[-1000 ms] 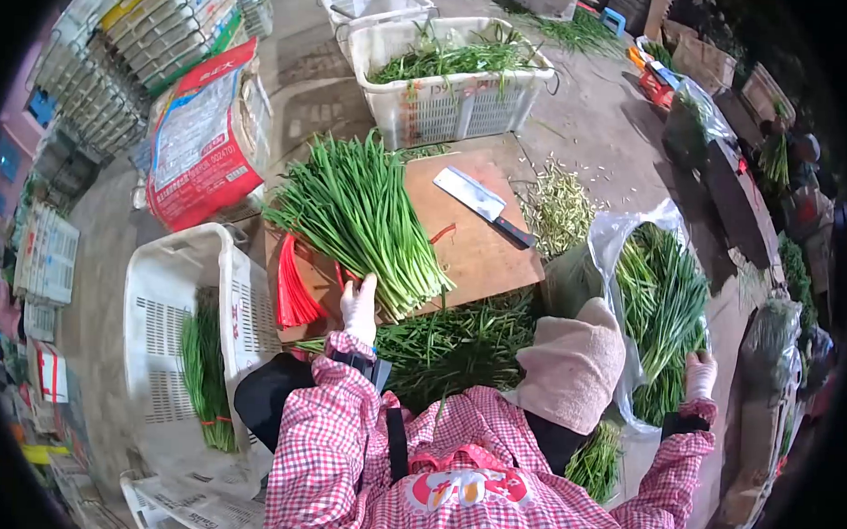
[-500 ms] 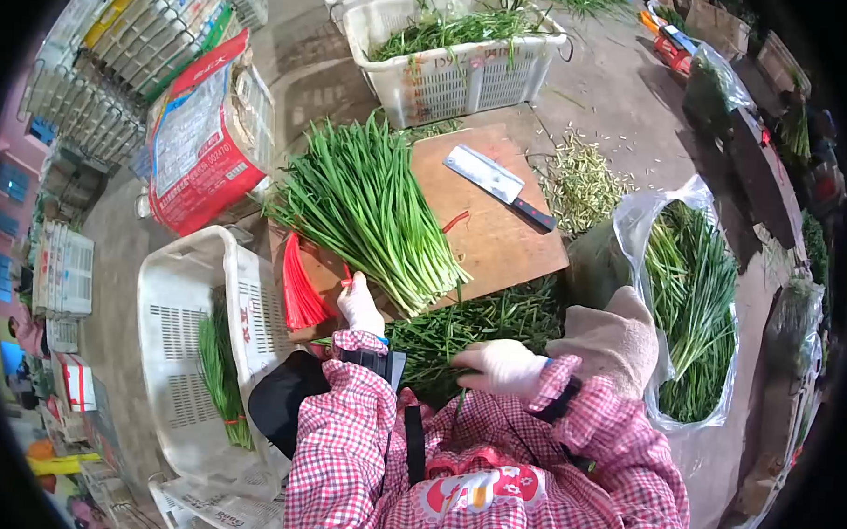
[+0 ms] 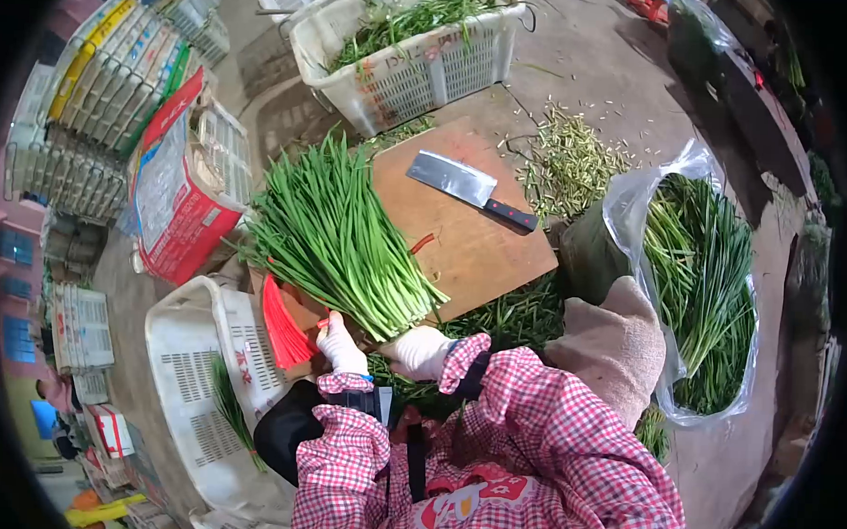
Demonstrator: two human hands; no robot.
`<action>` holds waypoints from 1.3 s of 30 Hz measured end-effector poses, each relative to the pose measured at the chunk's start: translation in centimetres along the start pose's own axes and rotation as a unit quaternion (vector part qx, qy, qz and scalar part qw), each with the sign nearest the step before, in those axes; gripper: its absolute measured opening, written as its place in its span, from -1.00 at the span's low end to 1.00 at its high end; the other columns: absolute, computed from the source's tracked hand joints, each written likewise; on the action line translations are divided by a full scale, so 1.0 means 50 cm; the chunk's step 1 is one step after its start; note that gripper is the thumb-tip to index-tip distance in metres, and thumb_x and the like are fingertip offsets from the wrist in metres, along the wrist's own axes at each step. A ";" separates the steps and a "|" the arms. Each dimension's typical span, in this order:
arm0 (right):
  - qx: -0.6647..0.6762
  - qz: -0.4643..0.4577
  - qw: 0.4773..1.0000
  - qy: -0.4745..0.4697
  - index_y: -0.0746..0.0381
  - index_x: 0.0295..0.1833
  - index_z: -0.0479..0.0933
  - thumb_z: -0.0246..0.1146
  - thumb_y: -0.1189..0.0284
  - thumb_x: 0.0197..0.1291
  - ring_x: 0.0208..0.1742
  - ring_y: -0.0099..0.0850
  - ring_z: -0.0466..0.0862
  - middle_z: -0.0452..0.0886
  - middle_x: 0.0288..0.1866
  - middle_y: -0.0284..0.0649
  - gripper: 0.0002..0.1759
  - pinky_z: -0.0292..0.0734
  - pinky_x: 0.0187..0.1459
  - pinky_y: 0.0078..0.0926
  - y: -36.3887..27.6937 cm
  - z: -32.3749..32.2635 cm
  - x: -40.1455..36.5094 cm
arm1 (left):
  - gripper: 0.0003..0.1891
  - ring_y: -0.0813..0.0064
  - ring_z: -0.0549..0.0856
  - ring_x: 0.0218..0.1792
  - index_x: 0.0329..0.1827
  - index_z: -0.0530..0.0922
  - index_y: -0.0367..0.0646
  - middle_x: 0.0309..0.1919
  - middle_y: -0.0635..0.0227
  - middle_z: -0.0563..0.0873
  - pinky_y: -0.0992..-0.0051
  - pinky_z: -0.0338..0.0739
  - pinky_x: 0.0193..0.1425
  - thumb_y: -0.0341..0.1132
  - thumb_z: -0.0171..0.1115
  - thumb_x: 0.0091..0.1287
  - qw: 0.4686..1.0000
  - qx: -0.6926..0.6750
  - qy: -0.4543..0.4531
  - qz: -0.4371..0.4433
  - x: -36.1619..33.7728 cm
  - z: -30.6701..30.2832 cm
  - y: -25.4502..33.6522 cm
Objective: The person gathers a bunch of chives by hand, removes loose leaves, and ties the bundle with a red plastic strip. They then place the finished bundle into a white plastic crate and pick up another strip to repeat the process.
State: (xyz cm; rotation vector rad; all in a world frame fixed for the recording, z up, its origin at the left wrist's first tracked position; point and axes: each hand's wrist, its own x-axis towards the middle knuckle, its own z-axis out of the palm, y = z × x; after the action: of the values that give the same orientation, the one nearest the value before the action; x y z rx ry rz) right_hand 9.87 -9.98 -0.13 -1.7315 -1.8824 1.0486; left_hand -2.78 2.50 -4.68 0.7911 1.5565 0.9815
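Observation:
A large bundle of green garlic chives (image 3: 345,238) lies on the wooden board (image 3: 479,276), pale cut ends toward me. My left hand (image 3: 343,347), in a white glove, is closed with a red tie strip pinched at its fingertips, beside the chives' near left edge. A fan of red tie strips (image 3: 284,325) lies just left of it. My right hand (image 3: 420,352), also gloved, is at the cut ends with its fingers stretched leftward; the fingertips are partly hidden by the chives. A cleaver (image 3: 468,188) rests on the board's far part, with a loose red strip (image 3: 422,243) nearby.
A white crate (image 3: 406,87) of loose greens stands beyond the board. Left are a white basket (image 3: 174,316) with a chive bundle and a red-and-white sack (image 3: 178,200). Right stand a plastic bag (image 3: 622,201) of chives and a beige cloth (image 3: 612,341). Trimmed stem pieces (image 3: 572,162) litter the floor.
My right hand has moved left, from over the loose greens near my lap to the cut ends of the chives. My left hand still pinches the red strip. The camera view has shifted slightly.

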 end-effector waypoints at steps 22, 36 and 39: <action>0.022 0.242 0.933 0.263 0.13 -0.26 0.57 0.26 0.14 0.11 -0.28 -0.06 0.65 0.64 -0.41 -0.07 -0.72 0.54 -0.22 -0.17 0.095 -0.114 -0.104 | -0.69 0.72 0.23 -0.84 -0.60 0.36 0.11 -0.75 0.68 0.32 0.61 0.01 -0.79 -0.29 0.32 0.23 0.996 -0.032 -0.062 -0.053 -0.005 -0.018 0.031; 0.607 0.271 0.668 0.335 0.30 -0.05 0.56 0.37 0.33 0.13 -0.60 -0.62 0.43 0.54 -0.51 -0.37 -0.66 0.34 -0.56 -0.63 0.030 0.010 -0.093 | -0.82 0.36 0.70 -0.38 -0.13 0.50 -0.11 -0.30 0.32 0.66 0.30 0.64 -0.38 -0.30 0.26 0.27 0.994 -0.045 -0.073 -0.063 0.026 -0.040 0.005; 0.567 0.250 0.747 0.243 0.30 -0.10 0.59 0.33 0.29 0.14 -0.54 -0.50 0.52 0.57 -0.51 -0.32 -0.68 0.43 -0.46 -0.52 0.039 0.027 -0.106 | -0.82 0.34 0.71 -0.35 -0.13 0.51 -0.10 -0.30 0.33 0.67 0.28 0.66 -0.38 -0.31 0.26 0.27 0.993 -0.049 -0.079 -0.068 0.029 -0.042 0.002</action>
State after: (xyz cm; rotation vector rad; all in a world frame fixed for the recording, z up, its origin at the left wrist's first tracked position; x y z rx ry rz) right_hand 11.18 -15.52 -1.32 -1.4405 -0.2102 1.3078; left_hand -5.13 3.41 -5.07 0.6698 1.3959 0.8677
